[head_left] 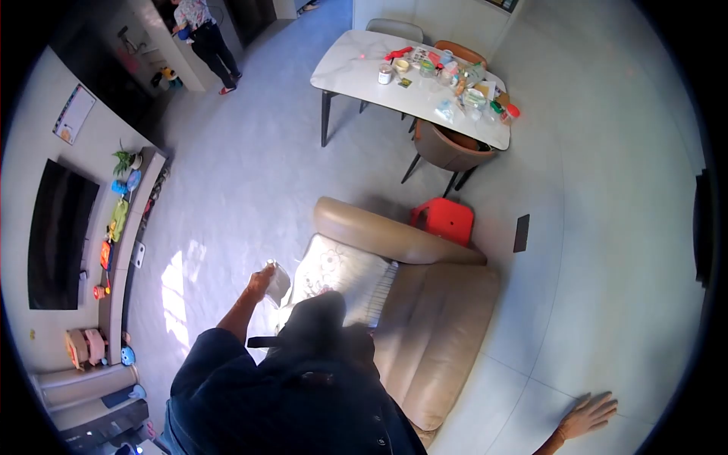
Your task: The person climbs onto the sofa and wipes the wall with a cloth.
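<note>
My left hand (pixel 262 280) is out to the left of the dark-clothed body, its fingers closed on a pale, folded cloth-like thing (pixel 279 287), whose exact kind is hard to make out. That thing is beside the edge of a cream patterned cover (pixel 334 269) on a brown leather sofa (pixel 436 326). At the lower right, my right hand (pixel 588 415) is spread out against the light grey wall (pixel 553 364), with nothing in it.
A white dining table (pixel 353 72) carries jars, bags and packets, with chairs around it. A red stool (pixel 447 220) stands behind the sofa. Another person (pixel 205 38) stands at the upper left. Along the left wall are a television (pixel 61 235) and a shelf (pixel 117 303) with toys.
</note>
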Action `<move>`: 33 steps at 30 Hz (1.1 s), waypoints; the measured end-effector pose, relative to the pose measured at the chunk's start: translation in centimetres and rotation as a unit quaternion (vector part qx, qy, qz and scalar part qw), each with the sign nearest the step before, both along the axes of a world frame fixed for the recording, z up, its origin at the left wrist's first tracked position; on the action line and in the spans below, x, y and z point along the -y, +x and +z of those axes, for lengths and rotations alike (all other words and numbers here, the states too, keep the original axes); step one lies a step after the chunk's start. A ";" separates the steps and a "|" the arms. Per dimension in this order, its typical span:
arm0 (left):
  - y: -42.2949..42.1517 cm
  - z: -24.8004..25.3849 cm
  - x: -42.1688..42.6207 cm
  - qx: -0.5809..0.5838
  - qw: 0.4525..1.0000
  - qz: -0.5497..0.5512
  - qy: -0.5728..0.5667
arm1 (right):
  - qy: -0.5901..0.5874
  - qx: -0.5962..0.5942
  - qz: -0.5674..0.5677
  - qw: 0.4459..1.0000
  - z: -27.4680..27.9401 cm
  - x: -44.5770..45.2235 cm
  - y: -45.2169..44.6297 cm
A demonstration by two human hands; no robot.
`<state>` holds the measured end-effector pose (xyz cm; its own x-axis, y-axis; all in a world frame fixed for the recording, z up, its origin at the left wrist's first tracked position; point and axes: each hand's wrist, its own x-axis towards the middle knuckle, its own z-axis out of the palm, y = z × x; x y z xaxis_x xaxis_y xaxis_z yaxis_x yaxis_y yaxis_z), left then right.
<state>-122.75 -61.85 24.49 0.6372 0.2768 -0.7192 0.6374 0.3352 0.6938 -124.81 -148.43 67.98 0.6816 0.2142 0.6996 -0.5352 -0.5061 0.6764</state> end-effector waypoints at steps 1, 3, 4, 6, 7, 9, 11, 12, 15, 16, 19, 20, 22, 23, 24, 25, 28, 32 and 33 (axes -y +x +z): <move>0.0 -0.7 -1.1 0.150 0.966 -0.118 0.174 | 0.006 0.002 -0.008 1.000 -0.1 0.3 0.0; -2.4 -3.0 -3.6 0.405 0.717 -0.321 0.469 | 0.010 -0.007 -0.023 1.000 -0.3 0.9 -0.4; -2.7 -1.6 -3.2 0.414 0.632 -0.331 0.566 | 0.004 -0.020 -0.029 0.999 -0.3 0.8 -0.3; -5.3 -2.4 -4.1 0.303 0.560 -0.406 0.655 | 0.012 -0.041 -0.024 0.999 -0.2 0.2 -0.7; -5.6 -0.9 -4.2 0.329 0.607 -0.386 0.612 | 0.012 -0.048 -0.031 0.998 -0.2 0.6 -0.8; -6.4 0.7 -4.7 0.381 0.639 -0.338 0.577 | 0.023 -0.116 -0.249 0.961 1.2 -1.4 -0.6; -6.7 3.9 -3.8 -0.065 0.998 0.001 0.020 | 0.034 -0.154 -0.454 0.877 1.0 -4.2 0.6; -7.8 4.0 -4.1 -0.077 0.996 0.023 0.025 | 0.004 -0.070 -0.089 0.994 -0.2 0.5 -1.1; -12.9 0.9 -5.5 -0.123 0.988 0.086 0.038 | 0.032 -0.146 -0.472 0.869 0.9 -4.1 1.0; -14.7 -0.3 -5.7 -0.145 0.983 0.105 0.043 | 0.064 -0.155 -0.510 0.844 1.2 -4.9 1.6; -17.4 0.5 -4.4 -0.214 0.964 0.143 0.073 | 0.055 -0.156 -0.515 0.841 1.3 -6.5 2.4; -18.3 0.7 -3.6 -0.232 0.957 0.162 0.070 | 0.058 -0.154 -0.506 0.847 1.2 -5.8 2.5; -20.1 0.4 -2.2 -0.273 0.943 0.176 0.075 | 0.114 -0.143 -0.438 0.880 1.5 -3.3 1.4; -20.1 1.3 -1.3 -0.296 0.936 0.169 0.086 | 0.156 -0.135 -0.392 0.897 1.7 -0.8 0.6; -21.4 0.2 -0.5 -0.294 0.938 0.173 0.064 | 0.193 -0.133 -0.349 0.907 1.4 0.9 0.7; -22.6 -1.1 0.2 -0.290 0.939 0.177 0.043 | 0.217 -0.145 -0.335 0.905 0.7 2.0 1.1; -22.5 0.5 3.2 -0.304 0.927 0.220 0.015 | 0.207 -0.185 -0.374 0.885 -1.9 0.5 5.3; -23.8 1.1 6.0 -0.291 0.911 0.292 -0.023 | 0.175 -0.306 -0.466 0.812 -9.9 -2.2 12.3; -23.8 1.8 6.3 -0.276 0.914 0.295 -0.024 | 0.181 -0.337 -0.472 0.794 -12.8 -2.8 14.0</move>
